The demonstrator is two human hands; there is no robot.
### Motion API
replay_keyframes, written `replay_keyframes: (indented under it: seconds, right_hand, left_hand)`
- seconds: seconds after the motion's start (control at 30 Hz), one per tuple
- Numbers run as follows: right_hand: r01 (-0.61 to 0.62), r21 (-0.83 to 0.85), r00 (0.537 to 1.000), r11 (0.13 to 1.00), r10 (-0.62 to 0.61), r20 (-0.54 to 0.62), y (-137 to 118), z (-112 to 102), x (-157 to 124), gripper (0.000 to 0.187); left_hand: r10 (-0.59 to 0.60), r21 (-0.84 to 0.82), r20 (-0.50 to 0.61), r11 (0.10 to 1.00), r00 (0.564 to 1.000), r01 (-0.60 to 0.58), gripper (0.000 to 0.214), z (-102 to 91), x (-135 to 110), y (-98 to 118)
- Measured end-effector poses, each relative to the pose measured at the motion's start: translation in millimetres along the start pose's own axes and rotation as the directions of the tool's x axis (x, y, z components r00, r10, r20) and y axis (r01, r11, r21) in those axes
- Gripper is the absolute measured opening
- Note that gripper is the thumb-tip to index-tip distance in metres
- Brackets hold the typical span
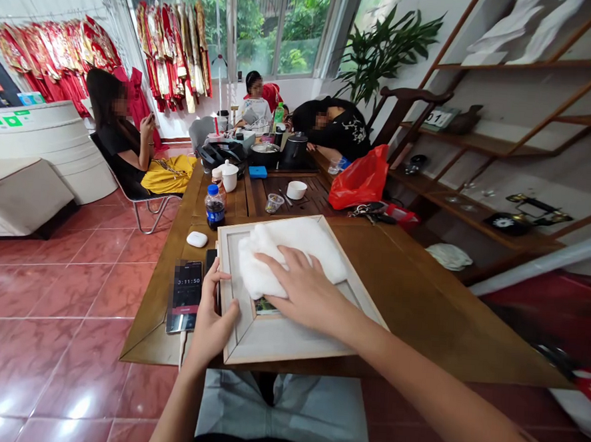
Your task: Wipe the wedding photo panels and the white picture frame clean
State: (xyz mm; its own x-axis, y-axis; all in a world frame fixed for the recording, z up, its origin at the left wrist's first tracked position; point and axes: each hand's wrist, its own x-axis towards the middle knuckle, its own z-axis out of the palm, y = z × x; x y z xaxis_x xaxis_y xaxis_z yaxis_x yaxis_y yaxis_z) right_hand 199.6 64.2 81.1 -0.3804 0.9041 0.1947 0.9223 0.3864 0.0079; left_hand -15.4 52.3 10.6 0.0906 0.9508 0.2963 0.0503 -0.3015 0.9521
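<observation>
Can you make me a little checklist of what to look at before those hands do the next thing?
1. Left hand holding the frame: ok, it grips the left edge.
2. Right hand on the white cloth: ok, it rests flat on top.
3. Frame on the table: ok, it lies flat, inside the table's edge.
4. Phone: ok, it lies beside the frame, not under it.
5. Water bottle: ok, its blue cap is on, and it stands beyond the frame.
6. Picture inside the frame: cannot tell, the cloth covers most of it.
</observation>
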Motion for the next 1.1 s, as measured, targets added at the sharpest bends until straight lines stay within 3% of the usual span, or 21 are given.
replay_keyframes:
  seconds: [0.2, 0.4, 0.53, 0.67, 0.83, 0.97, 1.1]
  right_hand:
    - [0.033, 0.108, 0.995, 0.994, -0.043, 0.093, -21.7, -7.9, 18.6, 0.069]
    - [-0.024, -0.026, 0.999, 0.999, 0.025, 0.022, -7.6, -3.6, 17.9, 0.065]
    - [-0.135, -0.148, 0.99, 0.98, 0.127, -0.062, 5.8, 1.9, 14.2, 0.063]
    - [-0.182, -0.161, 0.983, 0.97, 0.179, -0.033, 3.4, -0.6, 16.6, 0.063]
    - [-0.075, -0.053, 0.995, 0.996, 0.078, 0.056, -16.1, -7.3, 24.9, 0.068]
    - [0.021, 0.042, 0.998, 0.999, -0.023, 0.055, -26.1, -7.7, 30.4, 0.069]
    - [0.005, 0.01, 0.998, 1.0, -0.006, 0.061, -23.8, -9.7, 31.2, 0.065]
  left_hand:
    - [0.012, 0.02, 0.0, 1.0, 1.0, -0.012, 0.032, -1.3, -0.2, -0.8]
    - [-0.015, 0.011, -0.006, 1.0, 1.0, 0.015, 0.033, -0.2, -0.8, 0.2]
    - [-0.008, 0.001, 0.002, 1.0, 1.0, 0.008, 0.033, 0.4, -0.8, 0.1]
    - [0.001, 0.009, -0.003, 1.0, 1.0, -0.001, 0.033, 0.4, -0.6, -0.2]
    - [0.013, 0.02, -0.001, 1.0, 1.0, -0.013, 0.033, -0.4, -0.8, -1.6]
    - [0.017, 0.006, -0.003, 1.0, 1.0, -0.017, 0.035, -0.4, -1.1, -2.8]
    - [0.009, -0.006, 0.002, 1.0, 1.0, -0.009, 0.035, 0.3, -0.9, -0.9]
